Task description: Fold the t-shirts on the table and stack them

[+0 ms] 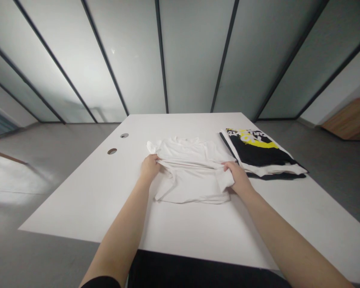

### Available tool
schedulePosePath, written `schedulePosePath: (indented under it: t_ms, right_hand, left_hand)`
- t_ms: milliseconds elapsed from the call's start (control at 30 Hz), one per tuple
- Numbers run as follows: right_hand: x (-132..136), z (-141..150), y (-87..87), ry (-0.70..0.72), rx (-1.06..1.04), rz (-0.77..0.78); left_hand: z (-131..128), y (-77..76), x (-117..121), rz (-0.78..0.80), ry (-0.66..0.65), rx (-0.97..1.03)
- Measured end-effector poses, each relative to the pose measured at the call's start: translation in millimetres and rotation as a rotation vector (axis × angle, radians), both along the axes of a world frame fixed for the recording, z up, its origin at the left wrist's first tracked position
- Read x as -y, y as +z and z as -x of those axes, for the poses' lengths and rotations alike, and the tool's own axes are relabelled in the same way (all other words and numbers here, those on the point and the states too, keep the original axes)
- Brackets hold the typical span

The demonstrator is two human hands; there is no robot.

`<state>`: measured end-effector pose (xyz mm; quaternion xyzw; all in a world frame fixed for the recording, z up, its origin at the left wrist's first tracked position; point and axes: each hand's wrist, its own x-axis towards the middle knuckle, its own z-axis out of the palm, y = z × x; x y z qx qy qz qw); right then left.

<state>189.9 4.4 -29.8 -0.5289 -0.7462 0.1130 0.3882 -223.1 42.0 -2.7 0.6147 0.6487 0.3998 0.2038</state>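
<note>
A white T-shirt [192, 172] lies partly folded on the white table [78, 200], its layers bunched across the middle. My left hand [150, 168] pinches the shirt's left side, near a sleeve corner that sticks out at the upper left. My right hand [237, 178] grips the fabric at the shirt's right edge, close to a folded black garment with a yellow and white print [258, 150]. That garment has a white layer along its edges and sits just beyond my right hand, apart from it.
Two round cable holes [112, 151] sit in the table's left part. The table's far edge meets a grey floor [333, 168], with frosted glass panels [192, 60] behind it. A wooden board [349, 120] leans at the far right.
</note>
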Motion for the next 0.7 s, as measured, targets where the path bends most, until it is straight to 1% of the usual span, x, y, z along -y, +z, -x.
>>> schedulePosePath:
  t_ms: [100, 167, 233, 300, 333, 367, 400, 433, 500, 533, 567, 600, 633, 700]
  right_hand:
    - [-1, -6, 0.1, -0.095, -0.061, -0.064]
    - [0, -1, 4.2, -0.149, -0.124, -0.098]
    - [4, 8, 11.9, -0.161, -0.179, -0.135]
    - [11, 19, 21.7, -0.121, -0.207, -0.163]
    - [15, 23, 26.6, -0.084, -0.209, -0.165]
    - [19, 28, 31.2, -0.035, -0.2, -0.154]
    - [23, 32, 35.2, 0.03, -0.177, -0.125]
    - [27, 35, 38.5, 0.104, -0.143, -0.079]
    - [32, 41, 42.5, 0.25, -0.044, 0.058]
    - [34, 44, 43.3, 0.299, 0.01, 0.134]
    - [35, 47, 43.3, 0.321, 0.058, 0.199]
    - [35, 49, 42.5, 0.321, 0.098, 0.246]
    - [34, 50, 41.1, 0.302, 0.129, 0.272]
    - [29, 51, 36.4, 0.234, 0.162, 0.285]
  left_hand:
    - [8, -2.3, -3, -0.022, 0.134, -0.107]
    - [8, -2.8, -4, -0.02, 0.182, -0.181]
    - [4, -0.5, -2, -0.061, 0.188, -0.228]
    - [-4, 5.4, 1, -0.153, 0.154, -0.241]
    - [-9, 9.5, 3, -0.195, 0.105, -0.229]
    - [-15, 13.8, 7, -0.218, 0.024, -0.207]
    - [-21, 18.2, 11, -0.211, -0.091, -0.184]
    - [-27, 22.2, 15, -0.175, -0.233, -0.165]
    - [-38, 28.0, 25, -0.039, -0.523, -0.18]
    - [-44, 29.5, 29, 0.032, -0.619, -0.217]
    - [-48, 30.2, 32, 0.09, -0.666, -0.268]
    - [-51, 30.2, 35, 0.131, -0.667, -0.319]
    - [-52, 29.4, 36, 0.154, -0.637, -0.358]
    - [-52, 26.5, 35, 0.151, -0.543, -0.377]
